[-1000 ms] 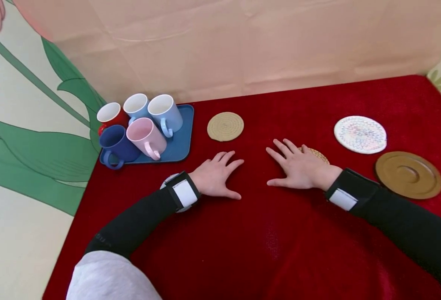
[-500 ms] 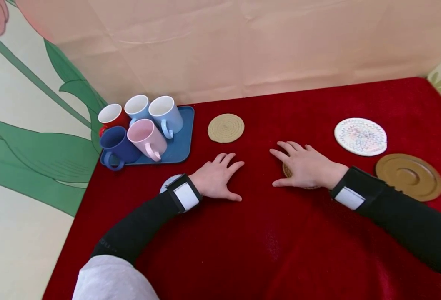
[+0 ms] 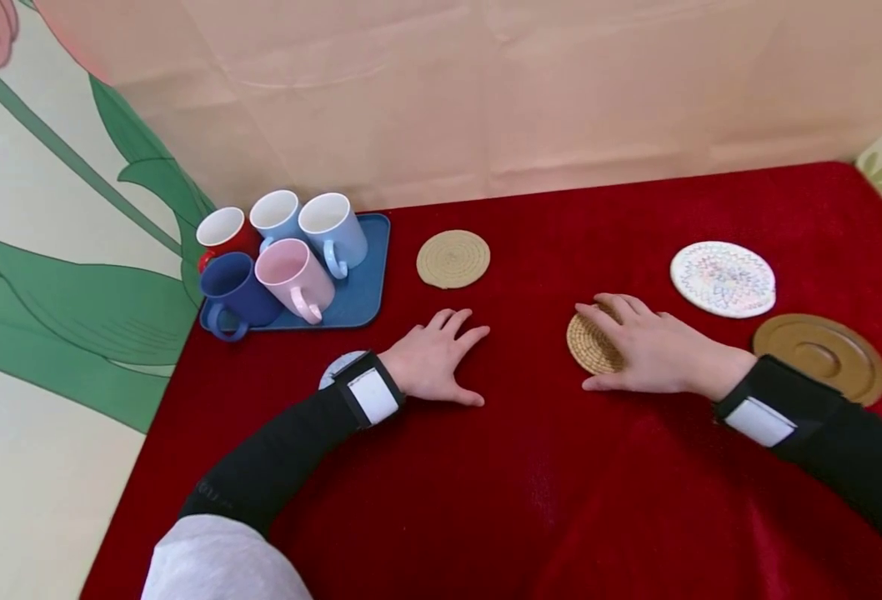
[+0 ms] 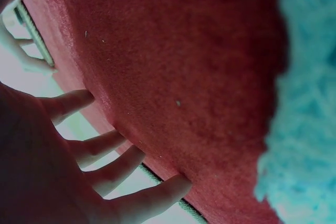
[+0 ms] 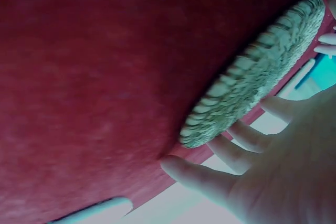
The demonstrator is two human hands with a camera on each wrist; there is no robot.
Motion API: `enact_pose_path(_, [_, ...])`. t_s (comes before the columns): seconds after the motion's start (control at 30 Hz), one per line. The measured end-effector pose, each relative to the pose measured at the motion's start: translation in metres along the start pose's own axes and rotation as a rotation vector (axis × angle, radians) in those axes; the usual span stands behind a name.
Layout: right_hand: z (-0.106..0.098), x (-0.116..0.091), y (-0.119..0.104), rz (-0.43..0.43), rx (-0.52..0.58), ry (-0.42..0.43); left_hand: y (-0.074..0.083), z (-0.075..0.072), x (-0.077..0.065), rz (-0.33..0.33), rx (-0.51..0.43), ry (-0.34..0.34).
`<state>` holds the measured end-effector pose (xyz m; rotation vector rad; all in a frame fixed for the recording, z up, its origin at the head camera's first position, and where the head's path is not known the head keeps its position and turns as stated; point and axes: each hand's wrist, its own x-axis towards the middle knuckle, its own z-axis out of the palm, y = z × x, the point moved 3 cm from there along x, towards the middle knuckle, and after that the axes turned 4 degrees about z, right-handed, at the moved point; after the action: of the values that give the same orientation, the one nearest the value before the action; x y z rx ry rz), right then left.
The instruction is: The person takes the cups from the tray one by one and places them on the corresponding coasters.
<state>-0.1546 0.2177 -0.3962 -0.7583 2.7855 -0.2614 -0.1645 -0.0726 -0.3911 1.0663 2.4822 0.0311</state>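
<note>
My right hand (image 3: 654,350) lies over a round woven straw coaster (image 3: 587,347), covering its right part, with fingers spread and not curled round it. In the right wrist view the thick braided edge of the straw coaster (image 5: 252,77) shows beside the fingertips. My left hand (image 3: 429,358) is low over the red cloth, fingers spread and nothing in it. Under the left wrist a pale round mat (image 3: 338,367) peeks out, mostly hidden by the cuff. The left wrist view has the left fingers (image 4: 157,198) at the cloth and a fuzzy light-blue edge (image 4: 310,108) alongside.
A blue tray (image 3: 369,283) at the back left holds several mugs, among them a pink mug (image 3: 291,271) and a dark blue mug (image 3: 237,292). A beige coiled mat (image 3: 453,259) lies behind the hands. On the right are a white patterned mat (image 3: 722,279) and a brown round plate (image 3: 824,354).
My right hand has drawn back to the right and slightly toward me, uncovering the left part of the straw coaster, which came slightly left. The left hand has stayed in place.
</note>
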Motion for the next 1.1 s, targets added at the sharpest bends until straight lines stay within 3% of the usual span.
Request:
enact_pose_path(0.27, [0.004, -0.009, 0.007, -0.036, 0.039, 0.022, 0.002, 0.001, 0.0, -0.007, -0.003, -0.017])
enact_pose_path(0.63, [-0.002, -0.005, 0.011, -0.061, -0.022, 0.1, 0.001, 0.001, 0.0, -0.01, 0.004, -0.009])
enact_pose_path(1.1, [-0.007, 0.007, 0.012, -0.056, -0.023, 0.067, 0.001, 0.0, 0.0, -0.014, -0.005, -0.019])
